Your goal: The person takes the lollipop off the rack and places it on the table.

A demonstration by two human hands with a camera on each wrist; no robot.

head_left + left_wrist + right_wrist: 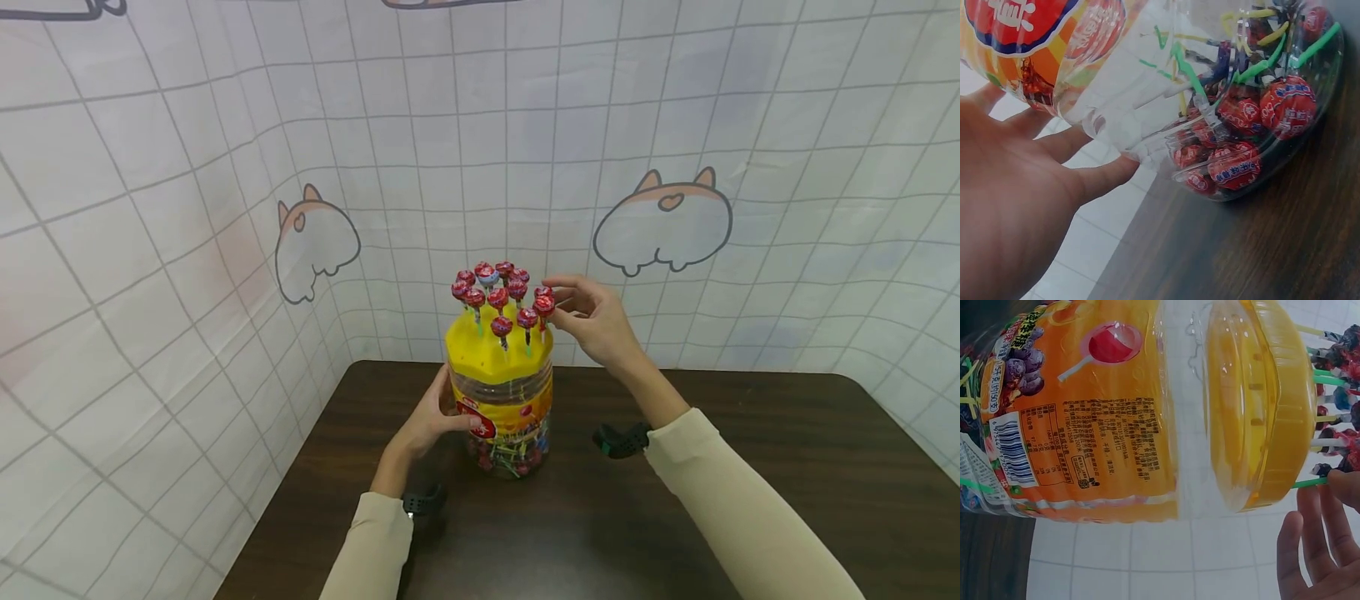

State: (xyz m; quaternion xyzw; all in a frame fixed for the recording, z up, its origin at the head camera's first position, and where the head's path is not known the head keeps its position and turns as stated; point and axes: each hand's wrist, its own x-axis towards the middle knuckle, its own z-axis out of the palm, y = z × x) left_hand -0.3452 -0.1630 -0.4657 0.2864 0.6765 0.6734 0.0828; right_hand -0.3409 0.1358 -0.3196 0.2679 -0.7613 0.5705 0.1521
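Item: 1 lg. plastic jar [516, 408], clear w/ yellow lid [487, 362], standing upright on dark wood-grain surface [795, 442], toward far edge, betw. the person's 2 hands. Label [1113, 381]: orange/yellow, w/ lollipop & grape pics, barcode [1016, 450], small print (too fine to read). Contents: wrapped lollipops [1288, 106], mostly red, w/ green & yellow sticks, jumbled at jar btm. Lid top: approx. a dozen upright lollipops [498, 298], red wrappers mostly, 1 w/ lt. blue [487, 276]; sticks in lid, wrapped ends up. L hand [435, 417]: clasped on jar's L side, thumb across front of label, fingers round the side, spread apart. R hand [592, 317]: thumb & fingertips together on 1 lollipop w/ green stick [1308, 483] at lid's R rim; lower end of stick meets lid edge, can't tell how deep; other fingers apart from jar. Worn: cream sleeves, L [371, 542] & R [735, 508]; dk. wrist straps, L [424, 500] & R [621, 440]. Backdrop: white cloth [465, 150], grey grid, behind & L of surface, printed w/ cartoon animals [663, 225], orange ears, grey outline.
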